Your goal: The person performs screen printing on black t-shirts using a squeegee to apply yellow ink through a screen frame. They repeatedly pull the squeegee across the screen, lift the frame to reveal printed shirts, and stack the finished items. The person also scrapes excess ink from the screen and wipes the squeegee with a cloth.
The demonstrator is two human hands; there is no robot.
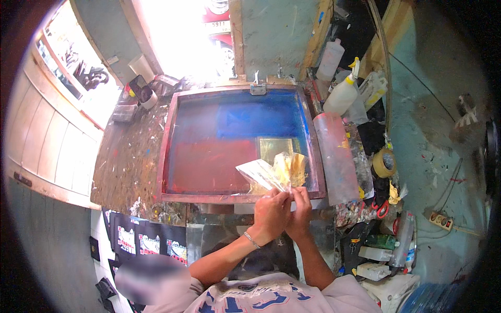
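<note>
Both my hands are together over the near edge of a framed printing screen (166,141), with fingers pinched closed. Between them is a crumpled piece of clear and yellowish tape or film (290,169); I cannot tell which. My left hand (270,215), with a bracelet at the wrist, grips its lower end. My right hand (299,209) pinches it just beside the left. The piece spreads up over the screen's near right corner. The mesh is blue at the far side and dull red at the near left. A pale yellow rectangle (276,148) shows on it behind the piece.
A metal clamp (258,88) sits at the frame's far edge. Right of the frame are a spray bottle (340,97), a white bottle (330,60), a translucent sheet (336,156), a tape roll (384,163) and red scissors (383,209). Dark printed fabrics (148,237) lie lower left.
</note>
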